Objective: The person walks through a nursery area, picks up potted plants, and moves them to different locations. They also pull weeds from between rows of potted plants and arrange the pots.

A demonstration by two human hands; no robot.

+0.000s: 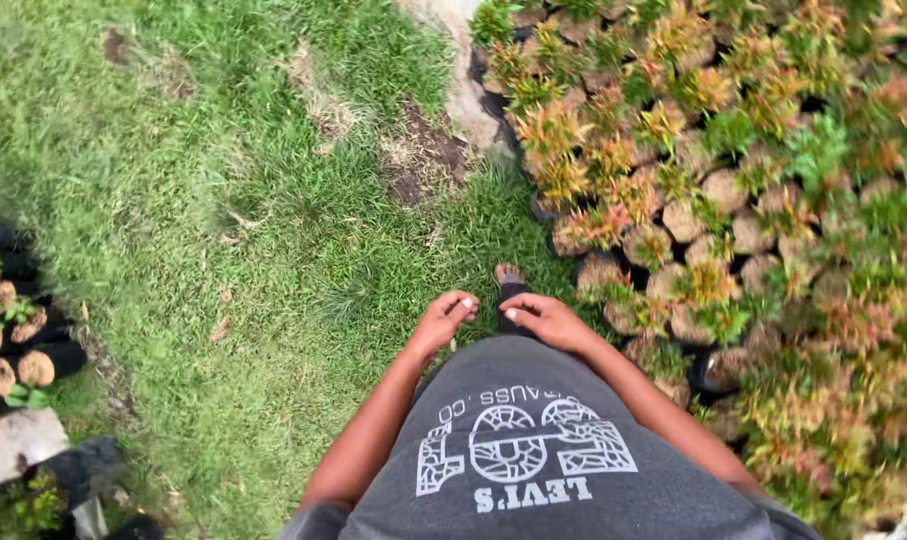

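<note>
I look straight down at my grey printed shirt (533, 450) and my two bare hands held low in front of it. My left hand (445, 318) hangs with its fingers loosely curled and holds nothing. Close beside it, my right hand (543, 318) has its fingers bent inward, also with nothing in it. The two hands are a small gap apart, not touching. One sandalled foot (509, 282) shows on the grass just beyond them. The nearest plants are small potted seedlings (633, 250) to the right of my right hand.
A dense block of seedlings in black bags, with green, orange and red leaves (753, 170), fills the right side. More bagged plants (13, 340) and a grey stone (13, 445) lie at the left edge. Lawn (223, 220) with a bare soil patch (423, 160) lies between.
</note>
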